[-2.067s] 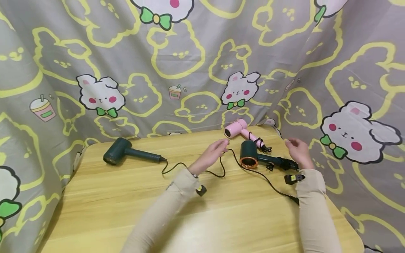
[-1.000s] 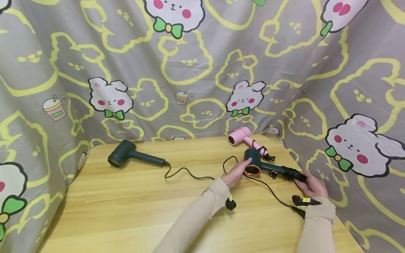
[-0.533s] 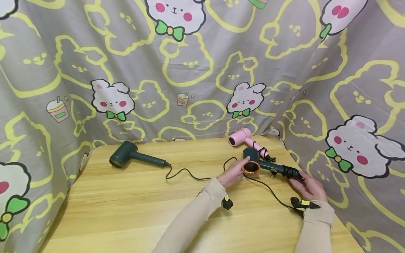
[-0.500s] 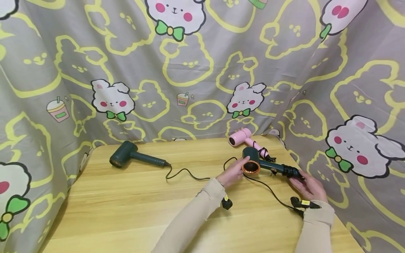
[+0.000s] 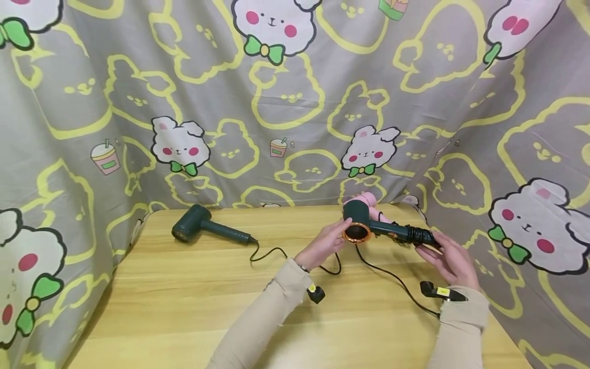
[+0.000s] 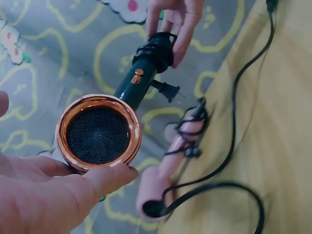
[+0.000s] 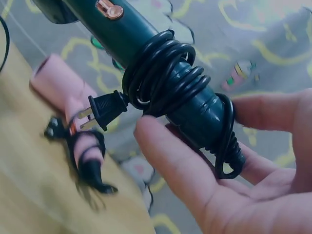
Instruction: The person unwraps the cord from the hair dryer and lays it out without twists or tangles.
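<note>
A dark green hair dryer (image 5: 380, 226) with a copper ring is held above the table by both hands. My left hand (image 5: 322, 245) grips its head, thumb at the copper ring (image 6: 132, 122); the fingers behind are mostly hidden. At the handle's end, my right hand (image 5: 454, 259) pinches the tip between thumb and fingers. A black cord (image 7: 170, 73) is wound round that handle, and its two-pin plug (image 7: 106, 110) sticks out. Behind it, a pink hair dryer (image 6: 158, 185) lies on the table, partly covered in the head view.
Another dark green hair dryer (image 5: 192, 223) lies at the table's back left. Its black cord (image 5: 394, 274) snakes across the wooden table (image 5: 184, 307) beneath the raised dryer to the right. Patterned grey curtains (image 5: 286, 113) stand round the back and sides.
Both hands came from above to the copper-ringed hair dryer and took hold of its head and handle end. They have since raised it off the table, and it now overlaps the pink one.
</note>
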### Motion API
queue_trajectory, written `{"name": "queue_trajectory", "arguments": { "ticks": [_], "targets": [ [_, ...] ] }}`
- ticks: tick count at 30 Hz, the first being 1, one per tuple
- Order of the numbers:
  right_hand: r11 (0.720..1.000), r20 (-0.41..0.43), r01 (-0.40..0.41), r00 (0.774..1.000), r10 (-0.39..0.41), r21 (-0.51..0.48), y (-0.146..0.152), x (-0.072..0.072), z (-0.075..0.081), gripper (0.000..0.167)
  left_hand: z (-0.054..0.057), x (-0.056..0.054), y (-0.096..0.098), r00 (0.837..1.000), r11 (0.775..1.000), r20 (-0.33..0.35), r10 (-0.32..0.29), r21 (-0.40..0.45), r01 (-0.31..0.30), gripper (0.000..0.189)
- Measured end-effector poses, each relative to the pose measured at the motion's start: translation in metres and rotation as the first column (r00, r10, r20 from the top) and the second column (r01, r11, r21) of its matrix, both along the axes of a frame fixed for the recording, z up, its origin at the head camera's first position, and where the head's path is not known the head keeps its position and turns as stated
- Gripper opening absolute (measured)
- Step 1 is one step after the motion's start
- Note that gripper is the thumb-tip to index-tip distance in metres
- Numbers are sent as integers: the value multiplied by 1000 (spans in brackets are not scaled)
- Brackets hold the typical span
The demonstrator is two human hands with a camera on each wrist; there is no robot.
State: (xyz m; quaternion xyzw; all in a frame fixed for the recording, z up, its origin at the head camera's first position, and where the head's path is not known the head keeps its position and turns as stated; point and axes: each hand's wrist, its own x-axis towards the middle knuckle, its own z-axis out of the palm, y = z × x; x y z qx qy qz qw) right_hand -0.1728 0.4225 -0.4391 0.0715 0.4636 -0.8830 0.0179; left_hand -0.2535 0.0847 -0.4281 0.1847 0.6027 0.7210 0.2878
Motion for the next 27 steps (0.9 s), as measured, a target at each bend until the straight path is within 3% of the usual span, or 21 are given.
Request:
{"name": "queue_trajectory", "arguments": {
  "ticks": [3, 9, 14, 21, 27],
  "targets": [
    [1000, -11, -3, 1000, 3, 0, -17, -11, 6, 33, 7, -1, -17, 999, 999, -26, 36, -5, -36, 76],
    [994, -55, -81, 995, 78, -67, -54, -38, 8, 14, 14, -6, -60, 991, 992, -54, 124, -27, -126, 71],
    [982, -83, -165, 984, 157, -94, -89, -59, 5, 16, 12, -7, -98, 979, 980, -72, 191, -40, -194, 73],
    [972, -123, -207, 973, 194, -107, -141, -84, 1, 16, 9, -1, -147, 950, 951, -75, 302, -44, -305, 73],
    [983, -89, -159, 984, 151, -89, -183, -93, 0, 21, 7, 12, -185, 929, 929, -104, 356, -64, -364, 73]
  ]
}}
